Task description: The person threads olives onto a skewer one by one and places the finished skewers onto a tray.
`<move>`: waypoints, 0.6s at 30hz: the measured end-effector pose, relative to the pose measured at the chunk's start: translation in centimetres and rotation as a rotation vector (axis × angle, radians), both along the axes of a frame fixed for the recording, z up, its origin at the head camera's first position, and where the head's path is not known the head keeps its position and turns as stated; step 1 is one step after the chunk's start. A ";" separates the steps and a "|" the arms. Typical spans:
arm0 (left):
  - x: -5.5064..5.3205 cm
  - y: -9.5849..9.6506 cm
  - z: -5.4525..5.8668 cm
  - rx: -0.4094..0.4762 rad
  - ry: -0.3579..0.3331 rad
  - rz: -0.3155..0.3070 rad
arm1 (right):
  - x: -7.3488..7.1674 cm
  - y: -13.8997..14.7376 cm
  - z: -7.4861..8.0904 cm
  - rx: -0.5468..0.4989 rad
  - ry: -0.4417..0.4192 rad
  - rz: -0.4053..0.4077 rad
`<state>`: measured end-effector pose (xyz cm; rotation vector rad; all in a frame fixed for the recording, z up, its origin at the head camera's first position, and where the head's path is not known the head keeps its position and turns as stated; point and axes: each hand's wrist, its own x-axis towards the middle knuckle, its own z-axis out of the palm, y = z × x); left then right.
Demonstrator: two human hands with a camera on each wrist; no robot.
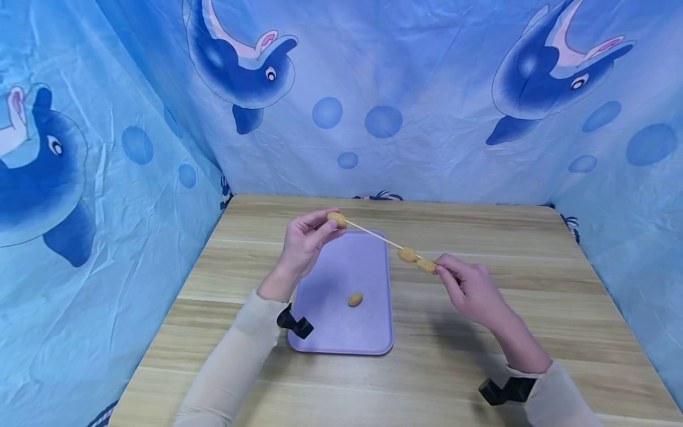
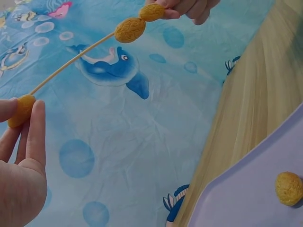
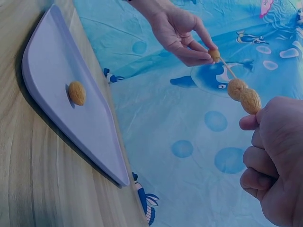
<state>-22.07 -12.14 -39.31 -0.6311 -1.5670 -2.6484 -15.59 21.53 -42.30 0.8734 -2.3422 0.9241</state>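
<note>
A thin wooden skewer (image 1: 373, 234) slants through the air between my two hands. Two wrinkled, oval, yellow-brown walnut-like balls sit threaded on its right part, an inner ball (image 2: 130, 30) and an outer ball (image 3: 251, 100). My right hand (image 1: 472, 290) grips the skewer's end right beside the outer ball, its fingers curled. At the opposite end, my left hand (image 1: 304, 243) pinches a third ball (image 2: 21, 111) between thumb and fingers, where the skewer's tip meets it. How deep the tip goes is hidden. Another such ball (image 1: 355, 299) lies on the purple tray (image 1: 320, 341).
The tray rests on a wood-grain table (image 1: 459, 379), below and between the hands. Blue dolphin-print curtains (image 1: 416, 160) hang behind the table and along its sides. A black wrist mount (image 1: 295, 323) is on the left sleeve, another mount (image 1: 507, 391) on the right.
</note>
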 end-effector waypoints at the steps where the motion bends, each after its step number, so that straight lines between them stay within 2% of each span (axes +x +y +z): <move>1: 0.0 0.0 -0.1 -0.007 0.001 -0.003 | 0.0 -0.1 0.0 -0.004 0.003 0.001; 9: 0.3 0.4 -0.3 -0.023 -0.012 -0.017 | 0.1 -0.4 0.1 -0.057 -0.052 0.036; 18: 0.4 0.6 -0.6 -0.046 -0.072 0.034 | -0.1 -1.0 -0.1 0.013 0.035 -0.035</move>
